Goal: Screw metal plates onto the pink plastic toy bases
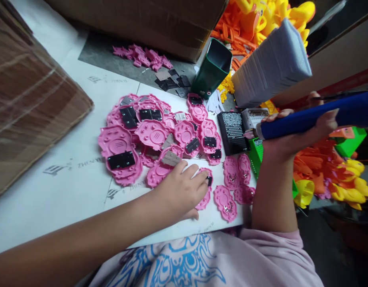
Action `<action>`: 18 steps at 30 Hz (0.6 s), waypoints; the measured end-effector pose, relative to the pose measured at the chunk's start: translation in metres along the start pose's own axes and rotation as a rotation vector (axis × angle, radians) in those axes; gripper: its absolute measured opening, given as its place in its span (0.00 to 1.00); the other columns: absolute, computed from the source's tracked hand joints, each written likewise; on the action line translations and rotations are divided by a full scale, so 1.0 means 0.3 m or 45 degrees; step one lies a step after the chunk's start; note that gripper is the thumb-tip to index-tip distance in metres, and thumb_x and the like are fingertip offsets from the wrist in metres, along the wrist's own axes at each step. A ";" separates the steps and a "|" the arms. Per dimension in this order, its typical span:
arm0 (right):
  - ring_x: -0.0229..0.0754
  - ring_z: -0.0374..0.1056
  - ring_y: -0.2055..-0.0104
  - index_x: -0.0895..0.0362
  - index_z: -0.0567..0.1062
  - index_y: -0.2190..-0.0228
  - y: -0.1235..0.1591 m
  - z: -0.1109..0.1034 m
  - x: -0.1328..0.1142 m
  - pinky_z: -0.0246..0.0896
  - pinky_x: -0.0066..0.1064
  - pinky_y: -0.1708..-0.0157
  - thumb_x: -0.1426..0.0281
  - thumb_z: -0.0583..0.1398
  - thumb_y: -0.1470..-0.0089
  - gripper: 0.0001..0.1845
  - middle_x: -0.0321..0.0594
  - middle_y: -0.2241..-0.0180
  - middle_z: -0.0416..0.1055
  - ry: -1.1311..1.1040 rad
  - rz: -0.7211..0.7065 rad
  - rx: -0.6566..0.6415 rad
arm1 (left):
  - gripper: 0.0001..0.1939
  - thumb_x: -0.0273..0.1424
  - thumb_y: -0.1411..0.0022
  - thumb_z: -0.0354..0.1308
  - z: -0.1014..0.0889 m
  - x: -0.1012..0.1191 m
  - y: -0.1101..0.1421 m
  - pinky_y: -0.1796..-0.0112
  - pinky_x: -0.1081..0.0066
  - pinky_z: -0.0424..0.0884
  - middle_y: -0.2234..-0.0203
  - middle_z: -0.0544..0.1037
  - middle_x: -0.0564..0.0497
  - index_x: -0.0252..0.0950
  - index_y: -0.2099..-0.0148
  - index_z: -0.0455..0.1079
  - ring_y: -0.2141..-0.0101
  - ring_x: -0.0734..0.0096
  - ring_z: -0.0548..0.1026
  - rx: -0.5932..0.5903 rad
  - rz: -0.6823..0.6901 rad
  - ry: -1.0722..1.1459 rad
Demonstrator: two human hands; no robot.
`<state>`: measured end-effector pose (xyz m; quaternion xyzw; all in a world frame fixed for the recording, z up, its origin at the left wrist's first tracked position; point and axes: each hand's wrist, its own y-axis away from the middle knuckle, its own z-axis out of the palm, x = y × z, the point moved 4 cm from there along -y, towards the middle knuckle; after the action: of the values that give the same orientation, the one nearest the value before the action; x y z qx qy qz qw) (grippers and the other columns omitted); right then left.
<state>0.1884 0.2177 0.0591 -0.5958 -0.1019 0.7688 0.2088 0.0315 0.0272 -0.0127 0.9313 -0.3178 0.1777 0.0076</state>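
Observation:
My left hand (179, 189) reaches over a pink plastic shell (204, 199) on the table, its fingertips on a small black cover (209, 180) and its thumb at the near side. The hand hides part of that shell. My right hand (287, 139) grips a blue electric screwdriver (309, 113), held almost level with its tip to the left. The tip is at the right edge of a black screw tray (233, 127). Left of the tray lies a heap of pink shells (154, 133) with black or grey covers. Several shells with loose screws (227, 203) lie nearer me.
Cardboard boxes (37, 95) stand left and at the back. Behind the shells are small pink parts (142, 56), black plates (173, 81) and a dark green bin (212, 67). A white foam stack (270, 65), orange and yellow parts (336, 175) and a green basket (256, 155) are right.

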 end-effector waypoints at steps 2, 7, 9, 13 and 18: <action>0.35 0.61 0.85 0.55 0.68 0.62 0.004 -0.006 -0.032 0.59 0.26 0.87 0.54 0.41 0.43 0.24 0.30 0.85 0.62 -0.028 -0.033 0.005 | 0.34 0.50 0.53 0.66 -0.005 -0.002 0.000 0.52 0.55 0.56 0.50 0.72 0.42 0.33 0.50 0.69 0.52 0.52 0.66 -0.004 -0.003 -0.003; 0.38 0.60 0.86 0.50 0.72 0.67 0.115 -0.007 -0.118 0.59 0.30 0.88 0.37 0.52 0.60 0.32 0.30 0.85 0.63 -0.051 0.151 -0.294 | 0.30 0.48 0.50 0.65 -0.020 -0.001 -0.003 0.53 0.55 0.57 0.51 0.73 0.41 0.33 0.51 0.70 0.53 0.53 0.67 -0.035 0.002 0.021; 0.39 0.61 0.85 0.47 0.74 0.65 0.193 -0.016 -0.146 0.62 0.34 0.86 0.39 0.59 0.65 0.31 0.31 0.83 0.66 -0.061 0.220 -0.433 | 0.29 0.47 0.51 0.66 -0.023 -0.001 -0.005 0.53 0.54 0.57 0.51 0.73 0.41 0.33 0.52 0.71 0.53 0.52 0.67 -0.040 0.005 0.031; 0.43 0.65 0.78 0.46 0.70 0.53 0.336 -0.031 -0.161 0.67 0.42 0.75 0.45 0.58 0.56 0.31 0.35 0.76 0.70 -0.104 0.331 -0.620 | 0.29 0.46 0.52 0.67 -0.022 0.000 -0.008 0.53 0.54 0.57 0.51 0.73 0.42 0.32 0.53 0.71 0.53 0.51 0.68 -0.043 -0.008 0.045; 0.42 0.64 0.77 0.50 0.69 0.51 0.394 -0.026 -0.152 0.64 0.40 0.75 0.45 0.54 0.52 0.32 0.37 0.75 0.69 -0.163 0.268 -0.629 | 0.28 0.45 0.51 0.67 -0.019 0.002 -0.010 0.54 0.55 0.58 0.51 0.73 0.41 0.32 0.54 0.72 0.53 0.51 0.68 -0.049 -0.017 0.042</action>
<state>0.1814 0.0915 0.0489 -0.5862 -0.2369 0.7742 -0.0307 0.0319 0.0299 -0.0067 0.9300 -0.3148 0.1868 0.0320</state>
